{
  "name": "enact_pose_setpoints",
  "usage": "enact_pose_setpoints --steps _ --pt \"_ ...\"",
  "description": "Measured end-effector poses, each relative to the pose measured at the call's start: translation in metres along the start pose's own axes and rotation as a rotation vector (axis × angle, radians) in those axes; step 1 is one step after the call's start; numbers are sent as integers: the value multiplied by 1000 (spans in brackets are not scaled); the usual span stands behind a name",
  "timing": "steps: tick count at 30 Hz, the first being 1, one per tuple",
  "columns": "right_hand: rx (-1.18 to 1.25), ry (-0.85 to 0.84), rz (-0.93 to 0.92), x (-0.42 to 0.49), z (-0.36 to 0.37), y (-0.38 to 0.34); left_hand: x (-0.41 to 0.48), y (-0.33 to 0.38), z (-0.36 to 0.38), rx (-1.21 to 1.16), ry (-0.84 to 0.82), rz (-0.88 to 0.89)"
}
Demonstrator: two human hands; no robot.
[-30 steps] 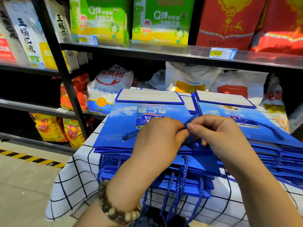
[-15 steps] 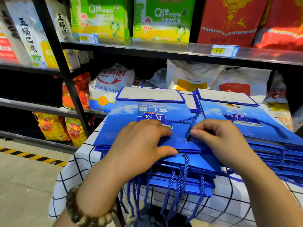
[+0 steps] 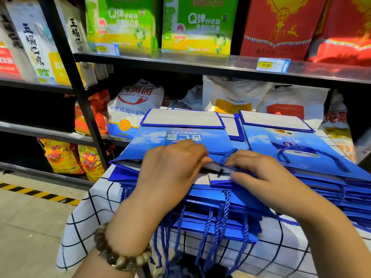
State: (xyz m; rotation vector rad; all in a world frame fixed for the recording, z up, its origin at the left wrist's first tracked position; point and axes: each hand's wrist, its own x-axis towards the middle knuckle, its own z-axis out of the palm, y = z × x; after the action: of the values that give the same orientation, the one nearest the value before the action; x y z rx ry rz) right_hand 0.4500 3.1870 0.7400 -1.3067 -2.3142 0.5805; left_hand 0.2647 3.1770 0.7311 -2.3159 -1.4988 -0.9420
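Observation:
A stack of flat blue paper gift bags [image 3: 180, 143] with blue rope handles lies on a table covered in a white checked cloth [image 3: 90, 213]. My left hand [image 3: 170, 173] and my right hand [image 3: 259, 177] meet at the near rim of the top bag. Both pinch that rim where it is lifted, showing the white inside and a knotted cord end. A blue rope handle [image 3: 226, 155] loops just beyond my fingertips. A second stack of the same bags [image 3: 297, 149] lies to the right.
Black shelving [image 3: 180, 61] stands right behind the table with green boxes, red bags and price tags above, flour and rice sacks [image 3: 132, 109] below. Tiled floor with a yellow-black stripe [image 3: 36, 193] lies to the left. Handles hang over the table's near edge.
My left hand went from lying flat on the top bag to pinching its near rim. The rim has been lifted open, showing white inside. My right hand shifted slightly toward the edge.

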Motion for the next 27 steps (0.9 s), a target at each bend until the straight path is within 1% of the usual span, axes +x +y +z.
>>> enact_pose_setpoints --steps 3,5,10,12,14,17,20,22,24,25,27 --pt "-96 35 13 2 3 2 -3 10 2 -76 65 -1" --pt "-126 69 14 4 4 0 -5 20 4 -116 63 -36" --pt "-165 97 9 4 6 -2 1 33 11 93 -134 -124" --pt "-156 112 16 4 6 -3 2 38 12 165 -132 -103" --pt "-137 130 26 3 7 -3 2 40 15 179 -122 -87" --pt "-157 149 39 1 9 -1 -1 38 18 155 -101 -12" --pt "-193 141 70 0 8 4 -7 32 14 105 -88 22" --pt "-79 121 105 -1 5 5 -11 26 10 111 -79 24" --pt "127 75 151 -2 2 0 -14 20 10 94 -97 23" --pt "189 55 164 -1 1 -2 -15 18 11 63 -99 30" --pt "159 27 135 3 0 -5 -18 16 12 21 -72 40"
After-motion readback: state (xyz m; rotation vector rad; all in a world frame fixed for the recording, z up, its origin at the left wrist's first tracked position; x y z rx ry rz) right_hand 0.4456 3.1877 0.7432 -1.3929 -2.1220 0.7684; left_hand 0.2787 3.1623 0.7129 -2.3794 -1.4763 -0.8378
